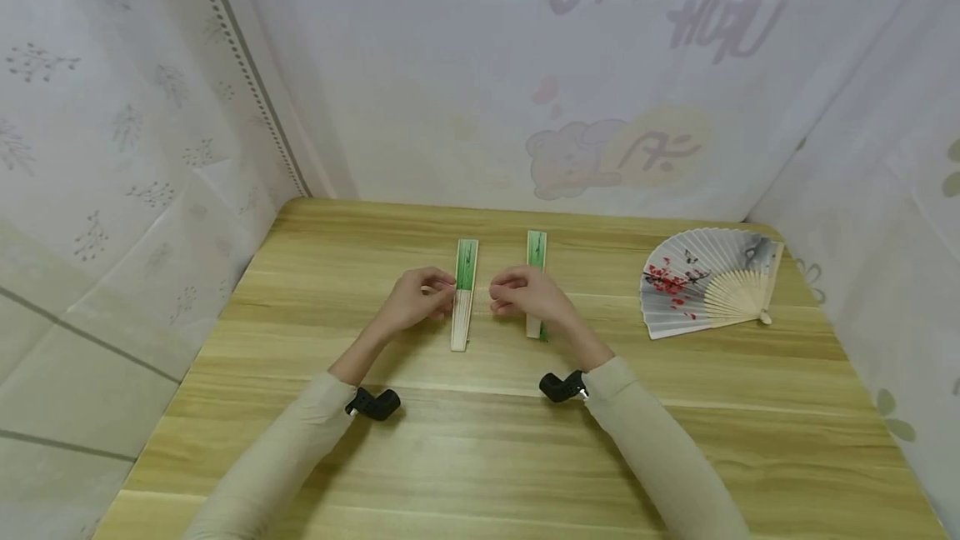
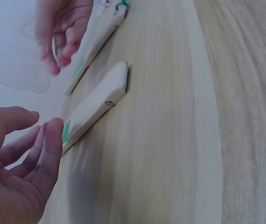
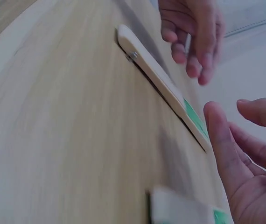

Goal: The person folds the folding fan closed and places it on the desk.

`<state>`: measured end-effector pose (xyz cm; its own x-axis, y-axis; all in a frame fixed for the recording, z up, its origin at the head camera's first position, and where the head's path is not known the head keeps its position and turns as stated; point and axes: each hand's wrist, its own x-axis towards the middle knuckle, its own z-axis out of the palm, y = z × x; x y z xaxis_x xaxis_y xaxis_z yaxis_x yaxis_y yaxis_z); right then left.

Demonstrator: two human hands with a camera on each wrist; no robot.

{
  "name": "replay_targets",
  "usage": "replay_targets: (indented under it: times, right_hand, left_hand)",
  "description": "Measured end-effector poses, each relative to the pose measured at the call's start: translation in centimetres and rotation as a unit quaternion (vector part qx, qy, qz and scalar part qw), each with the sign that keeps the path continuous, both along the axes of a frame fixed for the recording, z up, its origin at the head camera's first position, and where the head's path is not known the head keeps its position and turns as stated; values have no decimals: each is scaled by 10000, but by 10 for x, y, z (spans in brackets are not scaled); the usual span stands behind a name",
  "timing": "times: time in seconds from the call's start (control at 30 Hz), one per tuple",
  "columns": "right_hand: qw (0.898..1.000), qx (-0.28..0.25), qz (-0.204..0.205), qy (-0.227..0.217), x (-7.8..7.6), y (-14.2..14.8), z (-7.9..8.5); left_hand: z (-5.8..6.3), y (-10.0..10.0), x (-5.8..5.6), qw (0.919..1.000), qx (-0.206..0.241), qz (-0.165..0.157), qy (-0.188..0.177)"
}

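Observation:
Two folded fans with green cloth and pale wooden ribs lie lengthwise, side by side, on the table. My left hand (image 1: 416, 298) is at the left side of the left folded fan (image 1: 462, 307), fingers loosely bent and nothing between thumb and fingertips. Over the middle of the right folded fan (image 1: 536, 250) hovers my right hand (image 1: 532, 294), also holding nothing, its fingertips pointing toward the other fan. The left wrist view shows a gap between thumb and fingers (image 2: 53, 140). A green tassel (image 2: 121, 4) hangs at the right fan's rivet end.
A spread fan (image 1: 705, 282), grey-white with red blossoms, lies at the right of the wooden table (image 1: 465, 457). Printed cloth curtains (image 1: 420, 90) stand along the back and both sides. Black wrist mounts (image 1: 375, 404) sit at both cuffs.

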<state>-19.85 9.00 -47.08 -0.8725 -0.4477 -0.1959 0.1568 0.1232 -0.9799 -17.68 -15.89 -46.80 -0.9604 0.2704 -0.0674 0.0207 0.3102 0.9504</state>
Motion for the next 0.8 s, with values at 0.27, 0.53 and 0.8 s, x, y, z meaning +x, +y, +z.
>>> replay_targets:
  times: [0.27, 0.53, 0.8]
  right_hand:
    - [9990, -435, 59, -45, 12, 53, 15]
    - [9968, -778, -164, -54, 19, 94, 21]
    - [9950, -968, -237, 37, 28, 128, 18]
  left_hand:
    - [6, 7, 7, 9992, -8, -389, -52]
    - [19, 23, 16, 9970, 49, -770, -77]
    - [17, 30, 11, 9962, 99, -862, -5]
